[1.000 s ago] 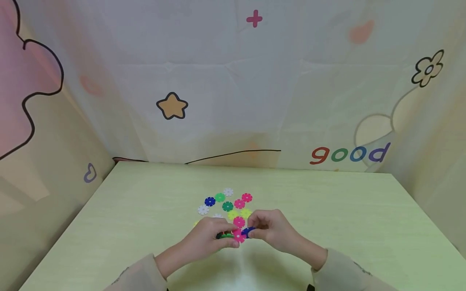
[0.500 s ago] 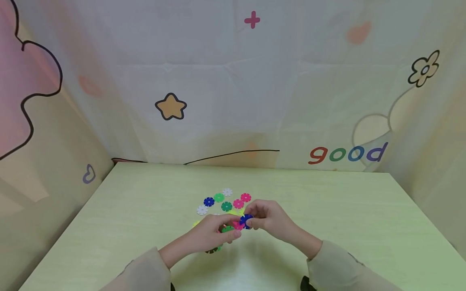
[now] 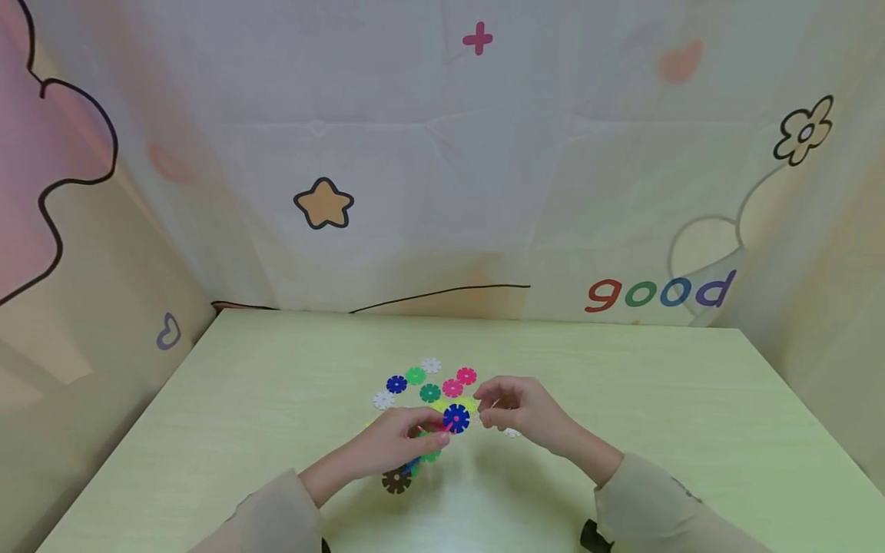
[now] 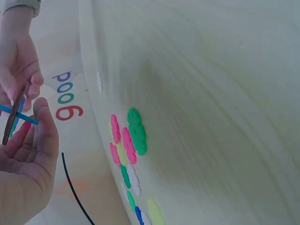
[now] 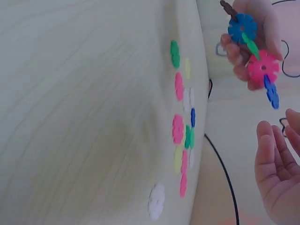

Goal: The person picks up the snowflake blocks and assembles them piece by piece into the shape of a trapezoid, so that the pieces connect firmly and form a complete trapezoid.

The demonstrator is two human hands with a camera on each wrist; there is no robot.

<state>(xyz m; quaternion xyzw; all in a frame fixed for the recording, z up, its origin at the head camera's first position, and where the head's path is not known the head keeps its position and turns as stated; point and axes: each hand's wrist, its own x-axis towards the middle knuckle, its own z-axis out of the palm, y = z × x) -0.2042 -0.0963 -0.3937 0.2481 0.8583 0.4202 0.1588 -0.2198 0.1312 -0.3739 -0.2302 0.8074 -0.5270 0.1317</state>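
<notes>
My left hand [image 3: 394,444] pinches a chain of interlocking plastic snowflake discs held above the table. In the right wrist view the chain runs from a brown disc [image 5: 228,9] through a blue disc [image 5: 242,29] and a green disc [image 5: 251,45] to a pink disc [image 5: 263,67]. A dark blue disc [image 3: 456,418] sits at its far end, slotted edge-on to the pink one. Just right of that end, my right hand [image 3: 528,407] is apart from the chain, its fingers loosely bent around nothing.
Loose discs lie on the table beyond the hands, among them a white one [image 3: 432,365], a green one [image 3: 430,393] and a pink one [image 3: 466,376]. Another white disc [image 3: 512,432] lies partly behind the right hand. A printed curtain [image 3: 415,153] stands behind the table.
The right hand has let go of the dark blue disc and drawn slightly right. The chain has turned in the left hand, so the dark blue disc faces the head camera and the brown disc shows below.
</notes>
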